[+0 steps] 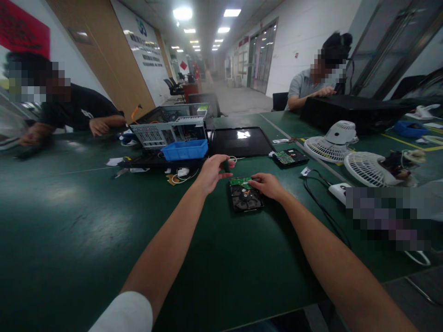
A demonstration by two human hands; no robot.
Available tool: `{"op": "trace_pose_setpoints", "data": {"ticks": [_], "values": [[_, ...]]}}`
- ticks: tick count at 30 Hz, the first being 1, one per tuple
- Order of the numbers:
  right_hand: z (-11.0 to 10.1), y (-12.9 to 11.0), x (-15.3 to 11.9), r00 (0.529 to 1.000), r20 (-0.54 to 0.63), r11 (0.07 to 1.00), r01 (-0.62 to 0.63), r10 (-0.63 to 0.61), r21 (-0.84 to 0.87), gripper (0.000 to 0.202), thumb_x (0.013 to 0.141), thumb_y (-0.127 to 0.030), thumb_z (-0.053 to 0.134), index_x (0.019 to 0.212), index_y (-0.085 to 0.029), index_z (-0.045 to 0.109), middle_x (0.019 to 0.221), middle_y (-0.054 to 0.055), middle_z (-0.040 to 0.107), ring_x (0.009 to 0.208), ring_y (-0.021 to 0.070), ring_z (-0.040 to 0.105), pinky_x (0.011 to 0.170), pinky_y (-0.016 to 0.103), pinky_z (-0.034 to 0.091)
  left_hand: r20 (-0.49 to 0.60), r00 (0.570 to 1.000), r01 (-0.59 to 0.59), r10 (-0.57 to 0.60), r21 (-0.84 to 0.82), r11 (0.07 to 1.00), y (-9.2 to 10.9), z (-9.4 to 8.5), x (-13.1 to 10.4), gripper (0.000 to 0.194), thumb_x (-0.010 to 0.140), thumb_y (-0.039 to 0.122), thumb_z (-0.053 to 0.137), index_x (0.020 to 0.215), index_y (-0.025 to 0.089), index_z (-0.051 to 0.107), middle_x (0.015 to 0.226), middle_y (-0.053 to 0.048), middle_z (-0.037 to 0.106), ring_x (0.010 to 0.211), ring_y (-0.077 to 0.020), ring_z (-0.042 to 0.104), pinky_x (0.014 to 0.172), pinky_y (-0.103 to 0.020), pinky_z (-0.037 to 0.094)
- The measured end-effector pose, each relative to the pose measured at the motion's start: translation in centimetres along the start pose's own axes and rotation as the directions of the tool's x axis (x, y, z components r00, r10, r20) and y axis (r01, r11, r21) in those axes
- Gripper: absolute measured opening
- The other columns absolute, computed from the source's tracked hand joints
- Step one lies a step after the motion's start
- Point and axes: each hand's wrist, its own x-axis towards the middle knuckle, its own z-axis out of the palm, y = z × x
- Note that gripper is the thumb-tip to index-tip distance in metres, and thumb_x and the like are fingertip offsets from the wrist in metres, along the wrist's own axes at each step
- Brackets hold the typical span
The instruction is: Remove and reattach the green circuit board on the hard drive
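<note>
On the green table in front of me lies a hard drive [246, 198], its green circuit board facing up along the far side. My right hand [268, 185] is closed at the drive's far right corner, thumb and fingertips on the circuit board. Just above the drive's far left corner, my left hand [215, 173] is raised with curled fingers. Between its thumb and fingers is a small dark shape that I cannot make out. A second hard drive [290, 157] with a green board rests farther back on the right.
Behind my hands stand a blue tray [186, 150], an opened computer case [162, 131] and a black panel [242, 142]. At right are fan parts [328, 147], a power strip [338, 191] and a black cable [320, 207]. One person sits at left, another at right by a black case [353, 113].
</note>
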Motion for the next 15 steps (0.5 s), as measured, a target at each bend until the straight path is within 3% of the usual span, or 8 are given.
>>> {"op": "trace_pose_setpoints", "data": {"ticks": [7,15], "values": [[0.02,0.19,0.13,1.0,0.012,1.0,0.011,-0.011,0.001,0.039,0.094,-0.047,0.067,0.118,-0.018,0.075,0.093,0.006,0.078,0.062,0.0139,0.067,0.063,0.023,0.05,-0.011,1.0,0.016,-0.017,-0.07,0.997,-0.17,-0.04,0.17,0.021,0.079,0.033,0.066,0.092,0.016,0.065,0.1,-0.014,0.074,0.096,-0.0255,0.07,0.075,-0.038,0.058],[-0.02,0.01,0.06,1.0,0.023,1.0,-0.012,0.012,0.018,0.038,0.094,-0.047,0.068,0.118,-0.018,0.074,0.091,0.005,0.078,0.056,0.0124,0.065,0.059,0.023,0.049,-0.028,0.999,-0.03,0.031,0.027,0.999,-0.06,-0.27,0.32,0.019,0.078,0.034,0.067,0.082,0.017,0.073,0.087,-0.008,0.064,0.082,-0.0195,0.061,0.068,-0.032,0.056]]}}
